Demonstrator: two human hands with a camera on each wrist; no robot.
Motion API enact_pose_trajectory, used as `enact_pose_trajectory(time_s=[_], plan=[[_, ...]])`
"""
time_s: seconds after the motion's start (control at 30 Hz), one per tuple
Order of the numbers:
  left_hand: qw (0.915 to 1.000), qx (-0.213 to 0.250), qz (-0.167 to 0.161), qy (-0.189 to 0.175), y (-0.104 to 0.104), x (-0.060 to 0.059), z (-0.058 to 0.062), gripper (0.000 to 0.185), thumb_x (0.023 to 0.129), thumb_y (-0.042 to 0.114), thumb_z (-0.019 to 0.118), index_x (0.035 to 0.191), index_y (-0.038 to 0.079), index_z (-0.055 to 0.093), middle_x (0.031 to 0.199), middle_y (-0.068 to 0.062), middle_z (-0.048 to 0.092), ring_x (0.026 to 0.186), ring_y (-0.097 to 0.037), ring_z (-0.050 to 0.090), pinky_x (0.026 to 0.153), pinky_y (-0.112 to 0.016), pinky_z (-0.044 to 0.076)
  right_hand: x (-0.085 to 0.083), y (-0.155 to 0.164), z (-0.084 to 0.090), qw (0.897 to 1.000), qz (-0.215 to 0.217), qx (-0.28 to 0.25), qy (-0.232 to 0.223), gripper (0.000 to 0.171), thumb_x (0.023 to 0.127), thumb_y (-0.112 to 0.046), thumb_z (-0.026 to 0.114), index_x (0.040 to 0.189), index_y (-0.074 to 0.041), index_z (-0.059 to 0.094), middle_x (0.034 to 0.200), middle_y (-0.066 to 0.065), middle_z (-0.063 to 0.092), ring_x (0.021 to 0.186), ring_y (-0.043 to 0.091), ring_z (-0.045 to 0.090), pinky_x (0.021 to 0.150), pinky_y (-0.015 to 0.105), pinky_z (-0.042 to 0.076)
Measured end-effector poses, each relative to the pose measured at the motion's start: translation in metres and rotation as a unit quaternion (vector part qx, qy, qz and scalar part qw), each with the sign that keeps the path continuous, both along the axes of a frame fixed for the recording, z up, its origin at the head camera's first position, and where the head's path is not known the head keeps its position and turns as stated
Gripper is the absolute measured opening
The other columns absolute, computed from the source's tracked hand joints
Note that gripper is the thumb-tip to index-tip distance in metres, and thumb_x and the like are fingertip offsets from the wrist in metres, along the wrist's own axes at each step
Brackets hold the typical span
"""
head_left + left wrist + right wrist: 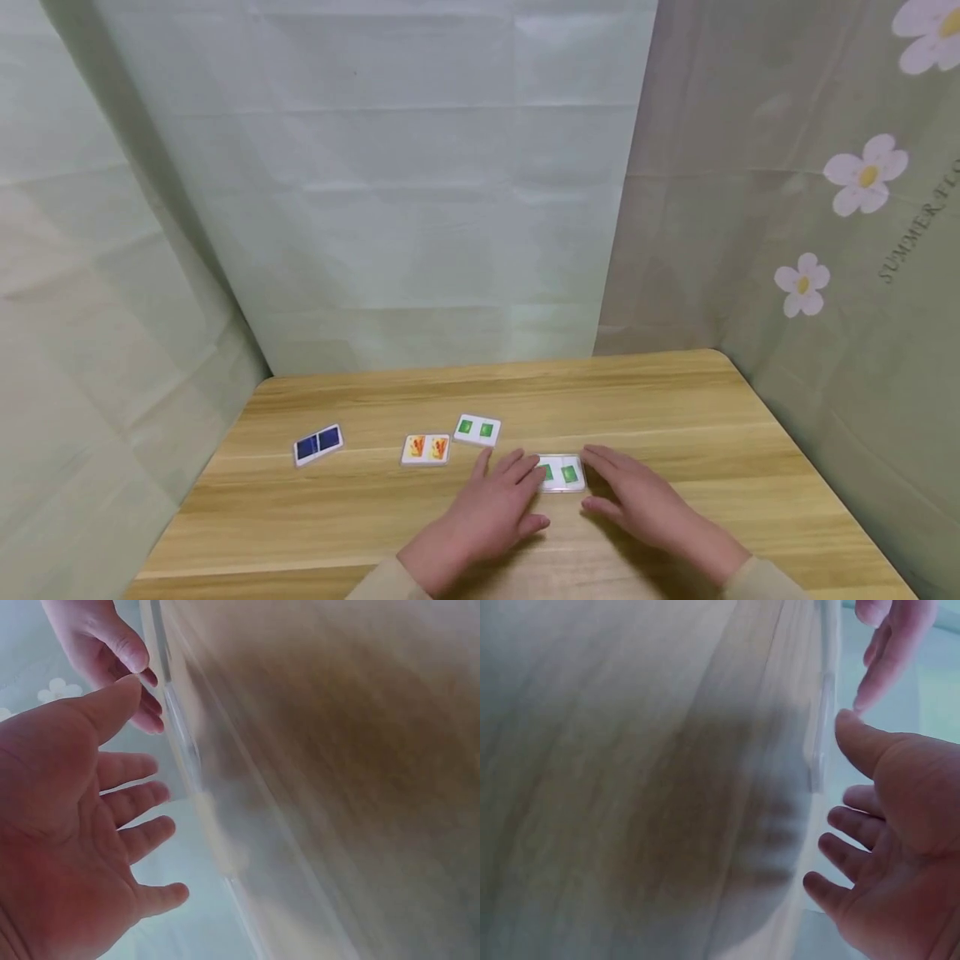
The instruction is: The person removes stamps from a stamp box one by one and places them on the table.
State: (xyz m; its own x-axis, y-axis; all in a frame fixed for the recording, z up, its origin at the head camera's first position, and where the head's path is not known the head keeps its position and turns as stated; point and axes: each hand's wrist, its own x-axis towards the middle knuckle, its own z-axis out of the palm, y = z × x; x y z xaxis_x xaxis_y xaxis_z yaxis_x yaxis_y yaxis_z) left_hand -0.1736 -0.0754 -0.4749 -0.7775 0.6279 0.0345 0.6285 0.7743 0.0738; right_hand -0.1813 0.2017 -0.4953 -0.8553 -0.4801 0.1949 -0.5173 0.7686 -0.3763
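Two hands flank one green-marked tile [562, 472] lying flat on the surface, toward its near edge and right of centre. The left hand [487, 508] has its fingers [517, 467] extended and relaxed, tips touching or just at the tile's left end; nothing is gripped. The right hand [637, 500] is likewise spread, fingers straight, beside the tile's right end; contact cannot be confirmed. Both wrist views are blurred and show only open palms near a pale edge.

Judgement: the tile appears thin, rigid and light, with a glossy face likely to slide on the wood. It lies flush, so the short ends or long edges offer the only purchase; a pinch across opposite edges seems soundest.

Further out, toward the left edge of the surface: a second green tile [477, 430], an orange-and-yellow tile [425, 449] just beside it, and a dark blue tile [318, 443] well apart. The wooden surface [675, 400] is backed by pale drapes, floral at right.
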Motion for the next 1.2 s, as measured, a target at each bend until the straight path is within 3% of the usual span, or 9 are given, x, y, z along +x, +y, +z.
enact_pose_trajectory(time_s=[0.23, 0.5, 0.77, 1.2], plan=[[0.9994, 0.034, 0.009, 0.0, 0.003, -0.019, -0.006, 0.066, 0.106, 0.051, 0.072, 0.159, 0.013, 0.059, 0.164, -0.006, 0.055, 0.152, -0.027, 0.049, 0.122, -0.062, 0.039, -0.012, 0.0, -0.006, 0.997, -0.025, -0.047, -0.057, 0.076, 0.1, -0.038, 0.084, 0.16, -0.001, 0.054, 0.161, 0.022, 0.055, 0.148, 0.044, 0.053, 0.118, 0.063, 0.044], [0.9977, 0.065, 0.009, -0.014, 0.008, -0.034, -0.014, 0.067, 0.106, 0.049, 0.074, 0.158, 0.01, 0.059, 0.16, -0.006, 0.058, 0.148, -0.026, 0.052, 0.123, -0.051, 0.042, -0.02, 0.002, -0.011, 0.995, -0.015, -0.076, -0.062, 0.081, 0.096, -0.034, 0.089, 0.16, 0.001, 0.053, 0.159, 0.023, 0.056, 0.147, 0.046, 0.052, 0.119, 0.064, 0.042], [0.9966, 0.075, 0.009, -0.032, 0.012, -0.038, -0.014, 0.066, 0.103, 0.047, 0.078, 0.156, 0.011, 0.061, 0.155, -0.005, 0.061, 0.144, -0.025, 0.055, 0.12, -0.051, 0.045, -0.023, 0.001, -0.01, 0.995, 0.0, -0.078, -0.056, 0.081, 0.093, -0.04, 0.09, 0.156, -0.001, 0.057, 0.153, 0.02, 0.06, 0.141, 0.046, 0.056, 0.114, 0.066, 0.047], [0.997, 0.067, 0.02, -0.033, 0.016, -0.042, -0.015, 0.064, 0.099, 0.042, 0.085, 0.152, 0.012, 0.065, 0.147, -0.001, 0.065, 0.138, -0.022, 0.057, 0.115, -0.05, 0.047, -0.03, -0.003, -0.013, 0.998, -0.002, -0.062, -0.029, 0.065, 0.09, -0.037, 0.094, 0.14, -0.005, 0.07, 0.136, 0.009, 0.064, 0.128, 0.036, 0.059, 0.106, 0.062, 0.051]])
